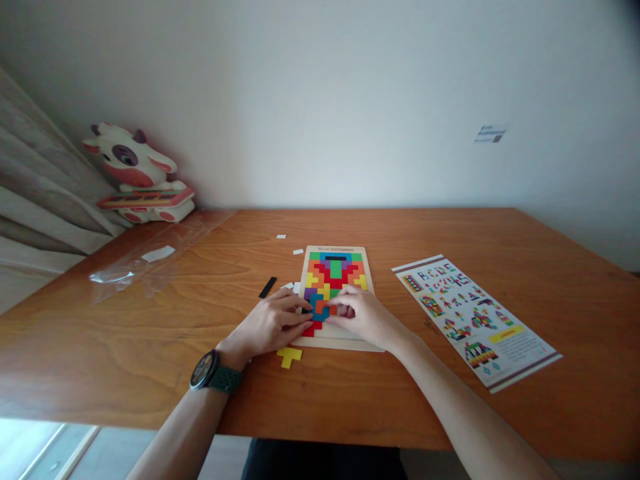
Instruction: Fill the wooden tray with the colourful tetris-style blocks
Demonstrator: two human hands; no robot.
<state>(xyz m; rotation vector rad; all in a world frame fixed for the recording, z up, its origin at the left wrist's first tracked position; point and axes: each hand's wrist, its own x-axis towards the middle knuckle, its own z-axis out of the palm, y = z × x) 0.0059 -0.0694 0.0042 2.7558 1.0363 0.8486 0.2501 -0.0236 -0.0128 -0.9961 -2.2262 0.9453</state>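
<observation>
A wooden puzzle board [370,277] lies flat, with many coloured block pieces fitted in its upper part. My left hand [283,321], with a dark watch on the wrist, rests at the board's left side. Its fingers are stretched out and apart, with the tips against a blue puzzle piece [319,315]. From the right, my right hand [363,313] pinches an orange puzzle piece [333,310] over the lower part of the board; my fingers partly hide it. A yellow T-shaped piece [289,355] lies below my left hand. A black bar piece [268,287] lies beyond it.
A printed pattern sheet [475,320] lies on the wooden table [350,393] to the right. Small white paper bits [299,251] lie near the board. Clear plastic wrap [155,263] and a cow-shaped toy keyboard [145,177] are at the left, beside a curtain [45,180].
</observation>
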